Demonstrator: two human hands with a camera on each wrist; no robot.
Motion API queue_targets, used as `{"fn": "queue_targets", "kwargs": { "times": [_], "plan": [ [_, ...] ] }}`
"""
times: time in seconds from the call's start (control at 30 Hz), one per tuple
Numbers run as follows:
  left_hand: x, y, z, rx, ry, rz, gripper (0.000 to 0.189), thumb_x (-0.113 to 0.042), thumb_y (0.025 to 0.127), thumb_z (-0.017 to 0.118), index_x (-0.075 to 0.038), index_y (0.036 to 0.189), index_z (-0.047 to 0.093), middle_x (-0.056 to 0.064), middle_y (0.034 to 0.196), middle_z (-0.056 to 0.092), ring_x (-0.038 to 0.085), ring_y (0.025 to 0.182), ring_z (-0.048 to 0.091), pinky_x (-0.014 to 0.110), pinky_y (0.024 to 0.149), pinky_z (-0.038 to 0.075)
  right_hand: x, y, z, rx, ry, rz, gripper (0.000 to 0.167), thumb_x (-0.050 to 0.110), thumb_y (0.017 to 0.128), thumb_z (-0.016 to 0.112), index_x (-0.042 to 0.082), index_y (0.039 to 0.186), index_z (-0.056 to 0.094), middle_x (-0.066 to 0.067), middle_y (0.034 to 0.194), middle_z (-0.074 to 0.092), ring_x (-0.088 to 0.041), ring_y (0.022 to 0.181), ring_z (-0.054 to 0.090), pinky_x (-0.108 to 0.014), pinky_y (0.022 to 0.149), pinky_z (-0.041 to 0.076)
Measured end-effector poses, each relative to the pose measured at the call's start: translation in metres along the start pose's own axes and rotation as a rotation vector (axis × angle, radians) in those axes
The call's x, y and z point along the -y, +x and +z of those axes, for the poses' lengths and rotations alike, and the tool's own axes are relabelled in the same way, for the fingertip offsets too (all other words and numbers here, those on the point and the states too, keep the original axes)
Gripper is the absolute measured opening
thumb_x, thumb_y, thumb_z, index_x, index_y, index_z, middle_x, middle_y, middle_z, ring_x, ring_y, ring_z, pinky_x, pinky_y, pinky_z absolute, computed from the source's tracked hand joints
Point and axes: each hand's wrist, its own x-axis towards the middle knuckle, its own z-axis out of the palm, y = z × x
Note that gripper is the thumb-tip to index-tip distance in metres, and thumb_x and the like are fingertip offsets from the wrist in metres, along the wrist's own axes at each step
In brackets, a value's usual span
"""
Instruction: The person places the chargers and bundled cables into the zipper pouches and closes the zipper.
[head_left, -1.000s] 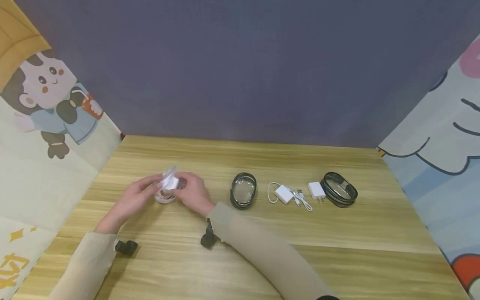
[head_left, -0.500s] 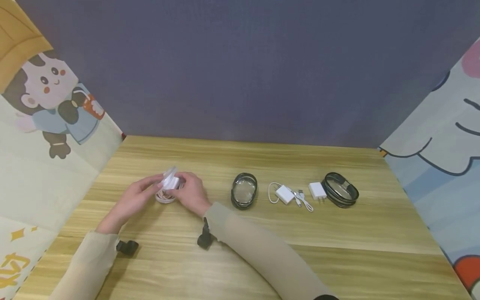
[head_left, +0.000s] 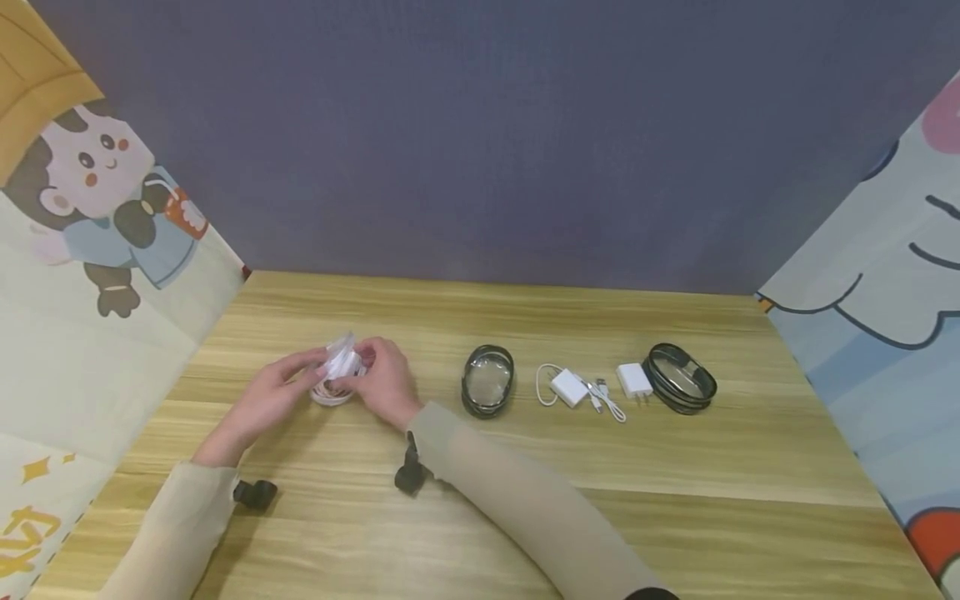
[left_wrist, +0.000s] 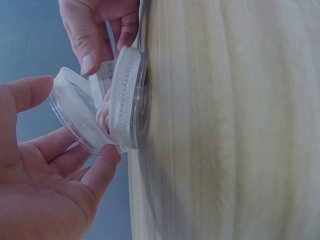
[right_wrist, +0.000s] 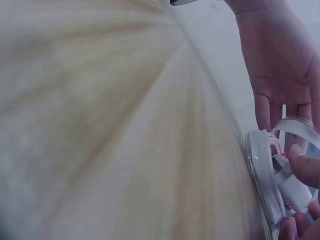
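Observation:
A clear round zip case (left_wrist: pixel 125 100) with white zipper edges lies on the table at the left, its lid raised. My left hand (head_left: pixel 273 392) grips the tilted lid (left_wrist: pixel 75 107) between thumb and fingers. From the other side my right hand (head_left: pixel 386 383) pinches a white charger plug (right_wrist: pixel 294 192) at the case's mouth, its thumb on the plug. A pale pink coiled cable (left_wrist: pixel 102 114) sits inside, partly hidden by the lid and the zipper edge. Fingers of the right hand are also right at the case's rim.
Right of my hands lie a black round case (head_left: pixel 487 382), a white charger (head_left: pixel 568 388) with a white cable (head_left: pixel 611 406), another white charger (head_left: pixel 633 380) and a black case standing open (head_left: pixel 681 379). A dark blue panel (head_left: pixel 480 150) rises behind the wooden table (head_left: pixel 480 533).
The right hand's fingers have shifted slightly upward at the case, and the clear lid now covers more of the white plug. The left hand has barely moved.

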Motion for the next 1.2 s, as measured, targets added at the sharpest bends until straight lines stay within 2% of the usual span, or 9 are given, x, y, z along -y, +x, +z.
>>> {"fn": "queue_targets", "kwargs": {
  "times": [0.1,0.33,0.6,0.8,0.9,1.0,1.2],
  "plan": [
    [-0.002,-0.001,0.0,-0.001,0.006,0.007,0.059,-0.046,0.103,0.05,-0.005,0.146,0.048,0.022,0.152,0.04,0.048,0.141,0.029,0.074,0.107,0.02,-0.002,-0.001,-0.002,0.007,0.027,0.01,0.056,0.029,0.07,0.09,0.012,0.116,0.064,0.007,0.103,0.06,-0.005,0.089,0.057,-0.017,0.078,0.051],
    [-0.002,-0.002,-0.001,0.002,0.015,-0.001,0.059,-0.046,0.102,0.051,-0.005,0.145,0.048,0.023,0.152,0.04,0.048,0.141,0.029,0.074,0.107,0.022,-0.003,0.001,-0.005,0.03,0.075,0.052,0.03,0.018,0.081,0.083,0.016,0.107,0.069,0.01,0.094,0.062,-0.002,0.084,0.059,-0.017,0.074,0.052],
    [-0.003,-0.002,0.0,-0.001,0.023,0.003,0.059,-0.045,0.102,0.052,-0.004,0.145,0.048,0.024,0.152,0.04,0.049,0.14,0.029,0.074,0.106,0.022,-0.001,0.004,-0.008,0.044,0.085,0.064,0.025,0.016,0.079,0.084,0.017,0.101,0.07,0.012,0.09,0.063,-0.002,0.082,0.059,-0.018,0.072,0.052],
    [-0.004,-0.002,0.001,-0.015,0.016,0.004,0.058,-0.042,0.102,0.054,-0.005,0.146,0.047,0.023,0.152,0.041,0.048,0.14,0.03,0.074,0.107,0.022,-0.006,0.006,-0.015,0.019,0.11,0.092,0.013,0.019,0.091,0.073,0.016,0.104,0.072,0.01,0.094,0.068,-0.004,0.085,0.062,-0.02,0.076,0.053],
    [-0.004,-0.001,0.002,-0.021,0.025,0.017,0.057,-0.04,0.102,0.055,-0.003,0.145,0.047,0.022,0.152,0.04,0.048,0.141,0.03,0.072,0.108,0.022,-0.008,0.007,-0.021,0.003,0.122,0.14,0.015,0.023,0.099,0.063,0.015,0.109,0.071,0.009,0.093,0.068,-0.005,0.084,0.063,-0.022,0.075,0.055],
    [-0.003,-0.001,0.002,-0.02,0.025,0.028,0.057,-0.039,0.102,0.055,-0.001,0.145,0.047,0.021,0.154,0.038,0.047,0.142,0.028,0.07,0.11,0.022,-0.008,0.007,-0.025,0.017,0.161,0.192,0.026,0.03,0.103,0.054,0.012,0.112,0.07,0.008,0.091,0.069,-0.005,0.083,0.064,-0.024,0.076,0.055],
    [-0.003,-0.002,0.0,-0.026,-0.004,0.028,0.062,-0.037,0.103,0.055,0.001,0.149,0.038,0.024,0.155,0.035,0.047,0.143,0.025,0.069,0.11,0.023,-0.006,0.007,-0.029,0.05,0.247,0.245,0.039,0.038,0.105,0.047,0.008,0.111,0.07,0.003,0.092,0.071,-0.01,0.086,0.067,-0.024,0.079,0.055]
  ]
}}
